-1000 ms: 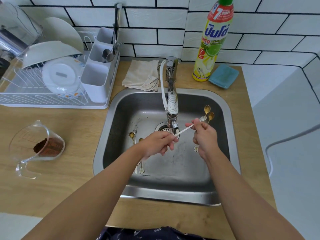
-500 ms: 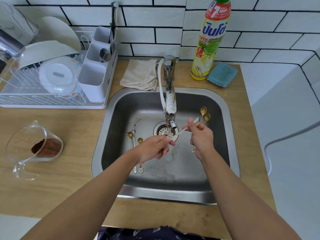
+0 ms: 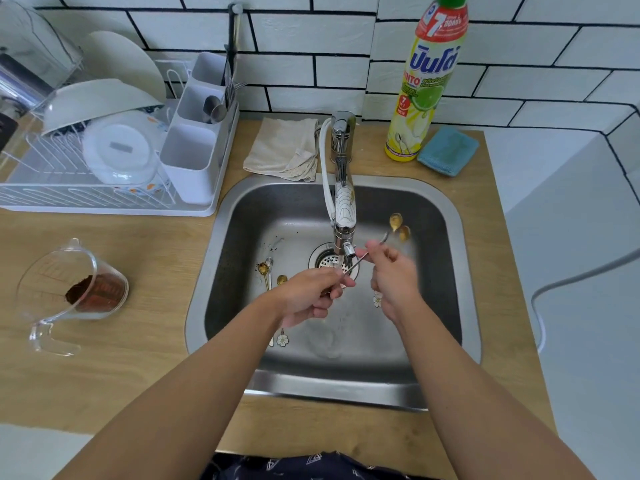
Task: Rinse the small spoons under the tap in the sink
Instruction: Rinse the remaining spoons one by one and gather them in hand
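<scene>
The hands have drifted slightly left under the tap [image 3: 343,209]. Left hand [image 3: 310,296] pinches the thin spoon [image 3: 360,259] by its handle end, hiding it. Right hand [image 3: 391,275], blurred, pinches mid-shaft; two gold spoons [image 3: 398,225] lie beyond it in the sink [image 3: 446,271].

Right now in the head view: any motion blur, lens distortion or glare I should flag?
Head view: right hand is motion-blurred, as is the spoon it holds; left hand is sharper. Wide-angle lens bows the tile lines and the counter edge. Soft even light, faint shadows. Mild sheen on the sink front rim and the tap, nothing blown out.
</scene>
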`<state>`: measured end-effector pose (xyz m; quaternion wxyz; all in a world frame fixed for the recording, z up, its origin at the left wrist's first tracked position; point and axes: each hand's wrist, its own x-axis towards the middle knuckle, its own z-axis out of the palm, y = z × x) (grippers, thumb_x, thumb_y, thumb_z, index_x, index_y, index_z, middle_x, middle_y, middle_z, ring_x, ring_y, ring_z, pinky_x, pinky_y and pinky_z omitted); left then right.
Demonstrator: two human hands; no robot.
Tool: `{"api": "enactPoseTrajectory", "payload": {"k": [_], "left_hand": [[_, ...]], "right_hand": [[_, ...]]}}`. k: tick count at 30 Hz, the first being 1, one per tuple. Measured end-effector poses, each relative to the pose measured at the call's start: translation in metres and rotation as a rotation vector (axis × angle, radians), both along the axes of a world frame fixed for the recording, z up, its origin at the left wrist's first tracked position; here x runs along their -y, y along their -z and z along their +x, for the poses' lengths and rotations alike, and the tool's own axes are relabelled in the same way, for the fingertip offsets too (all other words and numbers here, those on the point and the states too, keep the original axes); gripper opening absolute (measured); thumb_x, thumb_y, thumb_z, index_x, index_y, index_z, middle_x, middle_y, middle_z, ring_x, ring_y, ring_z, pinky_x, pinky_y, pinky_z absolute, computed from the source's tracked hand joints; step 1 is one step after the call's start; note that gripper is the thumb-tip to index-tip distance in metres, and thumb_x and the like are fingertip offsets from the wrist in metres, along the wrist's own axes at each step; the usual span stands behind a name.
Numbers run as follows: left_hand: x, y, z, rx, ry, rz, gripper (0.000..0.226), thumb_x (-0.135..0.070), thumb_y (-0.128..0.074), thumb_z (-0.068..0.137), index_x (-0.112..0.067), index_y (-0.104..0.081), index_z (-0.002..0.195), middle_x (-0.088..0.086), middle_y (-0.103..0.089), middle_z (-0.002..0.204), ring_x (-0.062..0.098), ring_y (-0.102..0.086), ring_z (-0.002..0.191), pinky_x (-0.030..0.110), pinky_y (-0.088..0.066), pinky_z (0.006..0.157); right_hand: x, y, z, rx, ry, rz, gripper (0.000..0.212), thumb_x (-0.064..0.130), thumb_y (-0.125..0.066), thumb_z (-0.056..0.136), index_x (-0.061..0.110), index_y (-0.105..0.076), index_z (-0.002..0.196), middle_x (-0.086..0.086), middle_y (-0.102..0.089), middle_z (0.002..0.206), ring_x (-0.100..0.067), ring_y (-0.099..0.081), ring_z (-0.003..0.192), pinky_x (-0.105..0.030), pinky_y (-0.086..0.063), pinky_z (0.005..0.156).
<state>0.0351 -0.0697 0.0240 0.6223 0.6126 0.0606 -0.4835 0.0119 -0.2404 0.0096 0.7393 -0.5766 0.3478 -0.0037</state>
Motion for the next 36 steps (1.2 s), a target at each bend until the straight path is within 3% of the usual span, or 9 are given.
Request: {"api": "enactPoseTrajectory", "payload": {"k": [3,7,10,12,15,17,23,27,36], "left_hand": [[-0.008,-0.001,-0.002,0.091,0.010,0.060,0.017,-0.023,-0.049,0.106,-0.012,-0.059,0.097,-0.002,-0.048,0.069,0.006,-0.027,0.047,0.019,-0.024,0.042],[-0.019,-0.003,-0.005,0.141,-0.029,0.102,0.019,-0.022,-0.049,0.106,-0.015,-0.052,0.089,-0.003,-0.049,0.068,0.007,-0.027,0.047,0.020,-0.023,0.042],[-0.029,-0.004,-0.012,0.135,-0.040,0.079,0.016,-0.021,-0.049,0.106,-0.014,-0.053,0.093,-0.004,-0.046,0.066,0.008,-0.026,0.048,0.020,-0.024,0.043],[-0.034,-0.007,-0.015,0.132,-0.033,0.065,0.015,-0.021,-0.049,0.106,-0.012,-0.053,0.095,-0.005,-0.044,0.064,0.008,-0.025,0.048,0.019,-0.024,0.042],[-0.036,-0.013,-0.017,0.123,-0.036,0.066,0.015,-0.020,-0.047,0.107,-0.011,-0.050,0.096,-0.004,-0.039,0.063,0.009,-0.023,0.049,0.020,-0.023,0.042],[-0.035,-0.016,-0.017,0.128,-0.025,0.073,0.014,-0.019,-0.047,0.107,-0.010,-0.049,0.096,-0.003,-0.037,0.063,0.010,-0.022,0.050,0.021,-0.022,0.043],[-0.026,-0.016,-0.019,0.126,-0.042,0.094,0.014,-0.022,-0.048,0.106,-0.011,-0.050,0.097,-0.003,-0.036,0.064,0.010,-0.023,0.049,0.022,-0.021,0.044],[-0.020,-0.014,-0.020,0.127,-0.091,0.123,0.028,-0.040,-0.044,0.106,-0.014,-0.051,0.096,-0.005,-0.038,0.065,0.008,-0.024,0.050,0.023,-0.020,0.045],[-0.018,-0.011,-0.025,0.297,-0.121,0.189,0.017,-0.023,-0.055,0.103,-0.014,-0.050,0.090,-0.003,-0.045,0.063,0.008,-0.034,0.052,0.023,-0.030,0.050]], "right_hand": [[-0.016,0.007,-0.008,-0.022,-0.097,0.069,0.021,0.025,-0.064,0.103,0.015,-0.072,0.087,0.013,-0.064,0.054,-0.004,-0.023,0.038,-0.018,-0.024,0.036],[-0.037,0.012,-0.022,-0.012,-0.233,0.109,0.030,0.019,-0.078,0.091,-0.008,-0.070,0.100,-0.001,-0.051,0.065,-0.007,-0.021,0.044,-0.019,-0.022,0.038],[-0.033,0.004,-0.011,-0.016,-0.125,0.119,0.014,0.014,-0.074,0.094,0.014,-0.082,0.081,0.008,-0.048,0.052,-0.006,-0.021,0.039,-0.019,-0.020,0.037],[-0.026,0.006,-0.002,-0.017,0.013,0.167,0.037,0.010,-0.069,0.097,0.023,-0.079,0.064,0.009,-0.048,0.048,-0.004,-0.021,0.036,-0.019,-0.018,0.036],[-0.037,0.005,-0.010,-0.019,-0.118,0.126,0.010,0.017,-0.074,0.095,0.011,-0.079,0.089,0.010,-0.060,0.060,-0.004,-0.021,0.037,-0.018,-0.021,0.035],[-0.046,0.007,-0.021,-0.039,-0.249,0.078,0.021,0.028,-0.079,0.091,0.007,-0.080,0.094,0.011,-0.055,0.055,-0.005,-0.021,0.038,-0.018,-0.022,0.036],[-0.036,0.001,-0.006,-0.019,-0.029,0.139,0.040,0.012,-0.071,0.096,0.022,-0.073,0.057,-0.006,-0.075,0.082,-0.006,-0.020,0.036,-0.019,-0.020,0.035],[-0.048,-0.004,-0.022,-0.010,-0.199,0.078,0.017,0.024,-0.077,0.093,0.017,-0.076,0.078,0.013,-0.054,0.049,-0.006,-0.023,0.039,-0.018,-0.023,0.036],[-0.046,-0.003,-0.026,-0.031,-0.214,0.120,0.015,0.023,-0.078,0.093,0.015,-0.080,0.080,0.008,-0.048,0.050,-0.007,-0.020,0.041,-0.020,-0.020,0.036]]}}
